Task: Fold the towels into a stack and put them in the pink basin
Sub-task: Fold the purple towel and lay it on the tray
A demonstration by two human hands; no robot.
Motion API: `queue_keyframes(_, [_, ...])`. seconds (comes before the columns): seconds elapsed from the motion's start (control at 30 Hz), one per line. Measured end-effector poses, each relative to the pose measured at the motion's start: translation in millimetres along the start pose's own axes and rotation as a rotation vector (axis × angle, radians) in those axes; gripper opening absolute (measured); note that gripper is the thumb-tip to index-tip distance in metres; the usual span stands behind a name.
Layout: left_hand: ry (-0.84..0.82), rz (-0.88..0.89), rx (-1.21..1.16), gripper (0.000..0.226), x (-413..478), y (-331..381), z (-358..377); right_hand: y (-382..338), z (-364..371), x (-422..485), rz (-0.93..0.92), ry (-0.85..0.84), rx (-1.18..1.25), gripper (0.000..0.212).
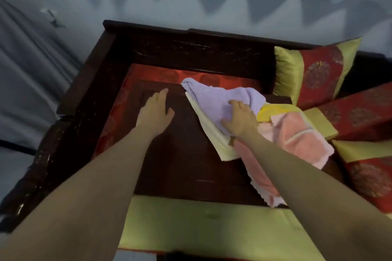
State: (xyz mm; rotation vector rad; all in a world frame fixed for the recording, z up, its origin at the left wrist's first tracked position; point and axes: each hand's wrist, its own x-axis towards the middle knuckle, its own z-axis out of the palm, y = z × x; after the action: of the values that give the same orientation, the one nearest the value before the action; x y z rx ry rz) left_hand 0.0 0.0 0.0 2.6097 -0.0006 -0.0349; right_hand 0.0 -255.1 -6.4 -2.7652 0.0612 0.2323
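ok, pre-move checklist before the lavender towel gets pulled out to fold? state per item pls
1. Right hand on the lavender towel: ok, palm rests on it; whether the grip is closed, cannot tell.
2. Left hand free: ok, open and flat on the dark wooden table, holding nothing.
3. Folding space: ok, the table's left half is bare.
4. Lavender towel separate from the pile: not ok, it lies crumpled on the cream towel, with the pink towel and yellow towel bunched beside.
5. Any towel folded: not ok, none.
6. Pink basin located: cannot tell, not in view.
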Motion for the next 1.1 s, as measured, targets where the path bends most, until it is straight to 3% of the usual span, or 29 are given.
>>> queue_keyframes(0.13, [-0.087,-0.030,-0.009,0.064,15.1,-13.9,22.1,1.8,26.5,13.6,0.119,-0.152,-0.109,0.058])
queue_keyframes(0.23, [-0.139,-0.044,-0.035,0.063,26.9,-25.6,35.4,9.8,41.1,23.4,0.150,-0.160,-0.153,0.049])
queue_keyframes(0.33, [-0.157,-0.032,-0.121,0.060,34.0,-30.4,49.9,11.1,45.5,29.9,0.164,-0.069,-0.175,0.037])
queue_keyframes(0.4, [-0.171,-0.098,-0.234,0.053,44.6,-27.5,57.5,0.6,37.1,35.5,0.158,0.168,-0.178,0.030])
queue_keyframes(0.47, [-0.245,-0.304,-0.475,0.046,53.9,-14.2,58.1,-17.3,25.0,36.7,0.044,0.437,-0.084,0.032])
queue_keyframes(0.5, [-0.342,-0.454,-0.707,0.048,58.4,-3.7,56.6,-28.1,20.3,34.8,-0.073,0.480,0.003,0.031])
queue_keyframes(0.57, [-0.549,-0.685,-1.172,0.053,65.8,13.1,55.0,-47.6,21.9,26.2,-0.350,0.332,0.069,0.029])
queue_keyframes(0.63, [-0.573,-0.741,-1.356,0.048,74.6,18.8,53.4,-58.1,32.3,17.4,-0.492,0.165,-0.028,0.028])
queue_keyframes(0.7, [-0.443,-0.742,-1.319,0.039,82.5,6.6,54.5,-55.1,38.4,16.3,-0.443,0.119,0.020,0.031])
queue_keyframes(0.8, [-0.322,-0.704,-1.191,0.031,85.8,-25.1,53.8,-41.5,36.5,23.1,-0.259,0.203,0.110,0.034])
queue_keyframes(0.97, [-0.473,-0.697,-0.882,0.032,69.4,-68.6,40.3,-29.2,35.7,51.2,-0.006,0.163,0.093,0.015])
queue_keyframes(1.1, [-0.625,-0.703,-1.102,0.050,58.2,-91.1,21.5,-57.0,46.9,67.9,-0.060,0.016,0.347,0.020])
